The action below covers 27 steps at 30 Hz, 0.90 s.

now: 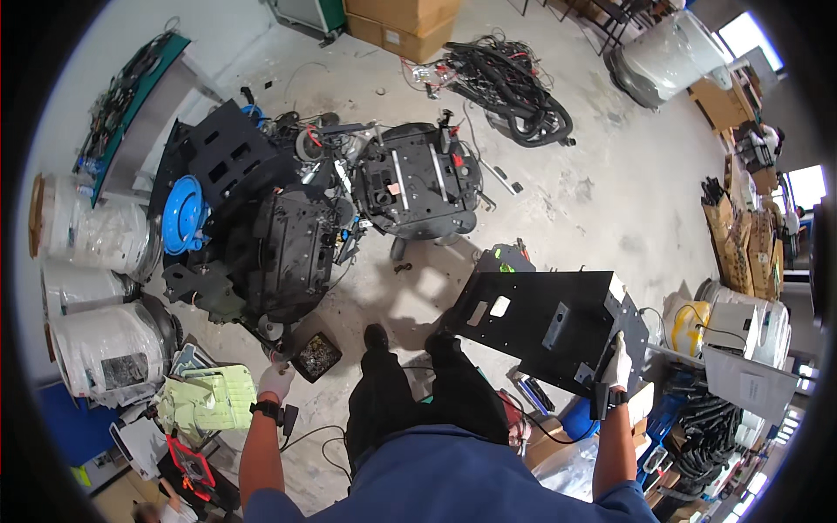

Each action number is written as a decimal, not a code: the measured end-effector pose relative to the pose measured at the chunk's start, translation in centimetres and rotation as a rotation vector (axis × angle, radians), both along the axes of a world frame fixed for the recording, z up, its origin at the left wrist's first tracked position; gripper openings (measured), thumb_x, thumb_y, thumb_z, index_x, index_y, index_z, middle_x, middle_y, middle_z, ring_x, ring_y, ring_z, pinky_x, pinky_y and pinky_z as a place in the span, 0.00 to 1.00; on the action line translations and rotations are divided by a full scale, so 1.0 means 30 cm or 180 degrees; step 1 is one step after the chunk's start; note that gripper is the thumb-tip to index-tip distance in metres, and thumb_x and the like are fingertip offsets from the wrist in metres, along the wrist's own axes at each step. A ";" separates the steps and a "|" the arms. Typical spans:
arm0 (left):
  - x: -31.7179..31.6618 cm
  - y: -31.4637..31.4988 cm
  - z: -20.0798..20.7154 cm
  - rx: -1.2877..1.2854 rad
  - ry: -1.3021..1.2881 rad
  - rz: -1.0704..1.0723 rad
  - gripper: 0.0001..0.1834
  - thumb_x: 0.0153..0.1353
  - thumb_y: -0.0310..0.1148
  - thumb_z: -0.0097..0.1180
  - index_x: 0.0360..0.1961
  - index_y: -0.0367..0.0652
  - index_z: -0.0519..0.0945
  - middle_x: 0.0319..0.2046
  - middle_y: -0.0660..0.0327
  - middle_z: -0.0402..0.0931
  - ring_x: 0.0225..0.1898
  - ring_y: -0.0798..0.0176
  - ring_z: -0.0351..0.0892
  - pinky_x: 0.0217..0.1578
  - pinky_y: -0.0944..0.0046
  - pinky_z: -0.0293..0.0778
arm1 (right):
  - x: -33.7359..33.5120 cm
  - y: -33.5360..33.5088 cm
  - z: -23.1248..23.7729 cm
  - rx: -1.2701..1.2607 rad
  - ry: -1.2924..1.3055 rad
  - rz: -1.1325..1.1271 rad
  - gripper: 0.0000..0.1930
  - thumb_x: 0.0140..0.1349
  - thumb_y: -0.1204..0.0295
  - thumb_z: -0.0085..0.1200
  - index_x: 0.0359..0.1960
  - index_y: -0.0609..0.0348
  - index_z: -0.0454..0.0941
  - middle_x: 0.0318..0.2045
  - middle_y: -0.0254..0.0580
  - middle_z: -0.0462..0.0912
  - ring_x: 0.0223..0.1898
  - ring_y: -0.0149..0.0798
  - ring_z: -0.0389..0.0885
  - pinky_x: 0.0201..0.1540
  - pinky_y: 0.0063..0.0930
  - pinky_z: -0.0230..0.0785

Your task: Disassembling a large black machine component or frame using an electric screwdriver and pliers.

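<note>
My right hand (pixel 618 367), in a white glove, is closed on the right edge of a large black metal panel (pixel 532 318) with cut-outs and a bent side. The panel is tilted beside my right leg. Low on the left, my gloved left hand (pixel 276 381) looks closed near a dark part; what it holds, if anything, I cannot make out. Right of that hand, a black box (pixel 316 357) full of small parts sits on the floor. Just beyond it lies a black round machine base (pixel 292 253). A second black base (pixel 418 183) with two light metal strips lies farther off.
A blue round part (pixel 184 216) rests by a black plate (pixel 231 152) at the left. Black hoses and cables (pixel 514 87) are heaped at the back. Wrapped white machine bodies (pixel 109 349) line the left wall; a pale green crate (pixel 209 398) stands near my left arm.
</note>
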<state>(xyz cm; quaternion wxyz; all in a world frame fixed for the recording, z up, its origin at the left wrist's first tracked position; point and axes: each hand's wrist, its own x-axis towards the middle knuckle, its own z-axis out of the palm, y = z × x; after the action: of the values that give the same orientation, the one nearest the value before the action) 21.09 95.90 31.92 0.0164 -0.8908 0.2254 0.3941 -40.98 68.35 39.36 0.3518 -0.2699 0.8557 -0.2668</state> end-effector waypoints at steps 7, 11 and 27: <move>-0.107 -0.160 -0.056 -0.0335 0.0174 -0.0143 0.23 0.51 0.43 0.53 0.43 0.37 0.77 0.38 0.49 0.78 0.42 0.53 0.77 0.44 0.61 0.70 | -0.118 -0.089 0.016 0.0198 0.0451 0.0380 0.30 0.58 0.43 0.43 0.18 0.61 0.74 0.11 0.31 0.67 0.14 0.27 0.63 0.18 0.26 0.53; -0.081 -0.192 -0.093 0.0012 0.0184 -0.0266 0.24 0.51 0.44 0.52 0.44 0.37 0.77 0.39 0.47 0.77 0.42 0.52 0.77 0.44 0.61 0.70 | -0.132 -0.142 0.022 0.0251 0.0617 0.0209 0.28 0.57 0.43 0.45 0.13 0.55 0.71 0.10 0.28 0.64 0.13 0.25 0.61 0.16 0.25 0.51; -0.105 -0.801 -0.264 -0.0263 0.0570 -0.1170 0.24 0.51 0.43 0.49 0.43 0.36 0.77 0.40 0.46 0.76 0.44 0.50 0.75 0.46 0.61 0.69 | -0.143 -0.358 0.111 0.0704 0.1398 0.1585 0.27 0.57 0.50 0.53 0.12 0.60 0.66 0.11 0.29 0.61 0.16 0.27 0.55 0.20 0.28 0.51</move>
<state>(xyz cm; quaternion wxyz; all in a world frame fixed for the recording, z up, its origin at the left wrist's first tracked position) 17.94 71.85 24.00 0.0314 -0.7961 0.4007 0.4524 -45.27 57.61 42.68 0.2408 -0.4816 0.8425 -0.0140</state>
